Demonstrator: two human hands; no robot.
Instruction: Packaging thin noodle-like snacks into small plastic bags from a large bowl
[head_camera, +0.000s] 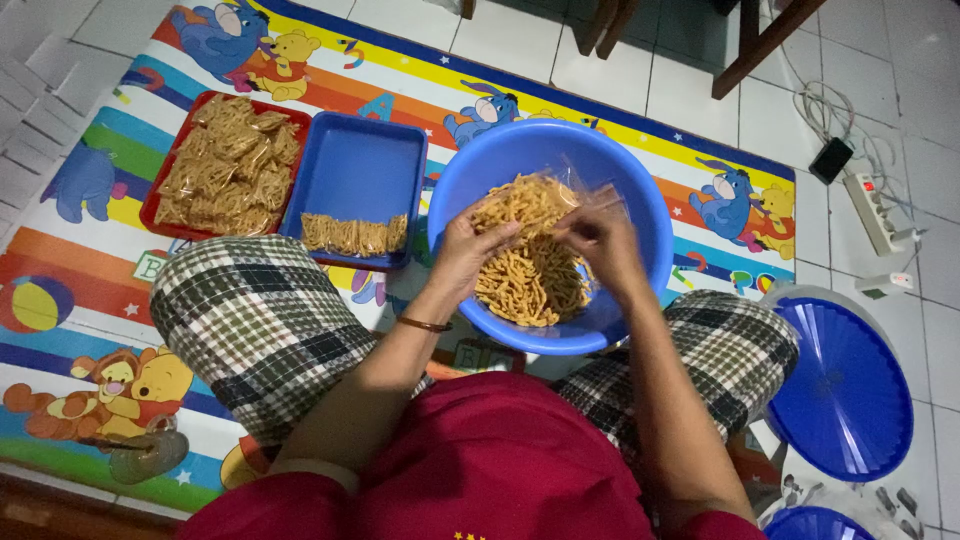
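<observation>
I sit cross-legged over a round blue basin (640, 200) half filled with yellow snack sticks (530, 285). Both hands hover above it, holding a small clear plastic bag (545, 195) packed with the same sticks. My left hand (470, 248) grips the bag's left side. My right hand (600, 240) pinches its right edge, where loose plastic sticks up. A thin bracelet circles my left wrist.
A blue tray (355, 165) with a row of filled packets lies left of the basin. Beside it stands a red tray (165, 170) heaped with packets. Blue lids (840, 385) rest at right. A power strip (875, 210) and cables lie on the tiles. Chair legs (760, 45) stand behind.
</observation>
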